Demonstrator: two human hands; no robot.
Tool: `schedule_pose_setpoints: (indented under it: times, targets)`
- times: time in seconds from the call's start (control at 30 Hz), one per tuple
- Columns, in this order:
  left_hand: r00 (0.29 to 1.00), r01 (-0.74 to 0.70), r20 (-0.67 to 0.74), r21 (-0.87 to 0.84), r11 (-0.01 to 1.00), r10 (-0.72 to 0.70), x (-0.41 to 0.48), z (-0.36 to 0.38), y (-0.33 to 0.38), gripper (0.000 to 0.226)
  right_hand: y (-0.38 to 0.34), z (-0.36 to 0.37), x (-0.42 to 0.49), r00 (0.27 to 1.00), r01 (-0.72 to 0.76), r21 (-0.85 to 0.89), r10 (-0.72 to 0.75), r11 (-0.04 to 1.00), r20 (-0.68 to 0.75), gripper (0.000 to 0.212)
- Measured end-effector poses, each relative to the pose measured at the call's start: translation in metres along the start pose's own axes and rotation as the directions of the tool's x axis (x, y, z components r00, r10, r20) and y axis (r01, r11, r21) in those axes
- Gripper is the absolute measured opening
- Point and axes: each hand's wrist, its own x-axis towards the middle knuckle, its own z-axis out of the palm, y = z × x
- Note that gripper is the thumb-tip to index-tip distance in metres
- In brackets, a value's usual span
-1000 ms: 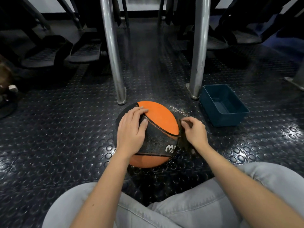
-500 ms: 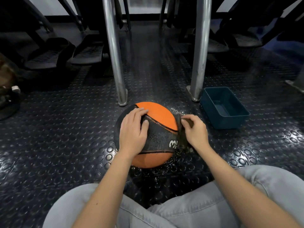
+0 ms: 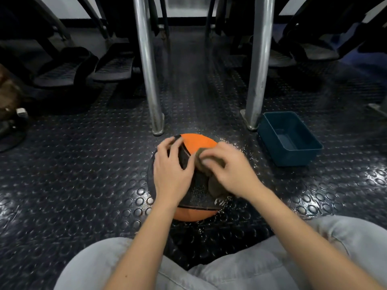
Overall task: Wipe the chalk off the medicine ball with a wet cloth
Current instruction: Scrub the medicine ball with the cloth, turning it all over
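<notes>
Right up close, grey trouser knees [image 3: 314, 248] are framing the medicine ball [image 3: 196, 141], which is sitting on the studded floor [image 3: 83, 174] just ahead of them. The left hand [image 3: 171, 174] is lying spread over its black band, fingers loosely extended and gripping nothing, steadying it. The right hand [image 3: 232, 170], blurred, is curling its fingers over a wadded brown cloth [image 3: 215, 185] and pressing it to the ball's upper right. Wiping is seemingly well under way: the exposed orange is looking clean, while the underside and covered patches are hiding from view. Water is glistening around the ball. Beyond, a blue tub [image 3: 297, 159] is standing beside metal legs [image 3: 259, 59].
</notes>
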Motion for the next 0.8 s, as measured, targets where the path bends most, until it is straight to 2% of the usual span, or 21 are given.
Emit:
schedule_pose_setpoints:
  times: [0.07, 0.17, 0.23, 0.3, 0.33, 0.37, 0.43, 0.5, 0.57, 0.63, 0.7, 0.73, 0.8]
  targets:
    - [0.998, 0.062, -0.027, 0.142, 0.988, -0.058, -0.001, 0.004, 0.003, 0.074, 0.002, 0.004, -0.004, 0.999, 0.024, -0.070, -0.021, 0.997, 0.042, 0.019]
    - [0.999, 0.028, 0.038, 0.132, 0.991, -0.033, 0.005, 0.005, 0.004, 0.075, 0.016, 0.000, 0.006, 0.999, -0.049, -0.003, 0.049, 0.999, 0.010, 0.015]
    - [0.997, 0.009, 0.069, 0.121, 0.993, -0.018, 0.008, 0.004, 0.003, 0.075, 0.033, -0.005, 0.015, 0.980, -0.194, 0.036, 0.195, 0.980, -0.038, 0.013]
    - [0.996, -0.016, 0.084, 0.092, 0.996, 0.009, 0.004, 0.002, 0.001, 0.074, 0.044, -0.013, 0.018, 0.930, -0.363, -0.012, 0.362, 0.932, -0.059, 0.014]
    - [0.996, -0.035, 0.087, 0.062, 0.997, 0.030, 0.001, 0.000, 0.000, 0.072, 0.045, -0.016, 0.015, 0.914, -0.401, -0.017, 0.399, 0.916, -0.074, 0.013]
    - [0.995, -0.058, 0.084, 0.029, 0.998, 0.055, 0.000, -0.003, -0.004, 0.068, 0.040, -0.018, 0.012, 0.920, -0.382, 0.004, 0.380, 0.924, -0.094, 0.012]
    - [0.990, -0.105, 0.092, -0.045, 0.993, 0.109, 0.001, -0.009, -0.012, 0.061, 0.019, -0.017, 0.007, 0.965, -0.236, 0.079, 0.244, 0.968, -0.101, 0.011]
    - [0.976, -0.143, 0.148, -0.121, 0.982, 0.160, 0.006, -0.016, -0.016, 0.053, 0.002, -0.007, 0.000, 0.994, -0.078, 0.021, 0.080, 0.997, -0.071, 0.011]
    - [0.966, -0.136, 0.196, -0.172, 0.976, 0.169, 0.009, -0.019, -0.012, 0.044, 0.008, -0.002, -0.006, 0.995, -0.055, -0.061, 0.050, 0.997, -0.088, 0.014]
    - [0.978, -0.079, 0.180, -0.153, 0.985, 0.106, 0.011, -0.018, -0.002, 0.033, 0.029, -0.009, -0.005, 0.964, -0.254, -0.073, 0.247, 0.964, -0.099, 0.016]
    - [0.991, 0.018, 0.133, -0.042, 0.999, -0.012, 0.010, -0.013, 0.013, 0.029, 0.048, -0.016, -0.007, 0.885, -0.466, -0.149, 0.461, 0.872, -0.063, 0.018]
    - [0.992, 0.068, 0.108, 0.032, 0.997, -0.071, 0.009, -0.011, 0.018, 0.029, 0.050, -0.015, -0.007, 0.867, -0.498, -0.153, 0.495, 0.853, -0.065, 0.017]
    - [0.989, 0.121, 0.074, 0.127, 0.984, -0.131, 0.002, -0.008, 0.023, 0.033, 0.036, -0.009, -0.003, 0.907, -0.416, -0.082, 0.406, 0.906, -0.111, 0.014]
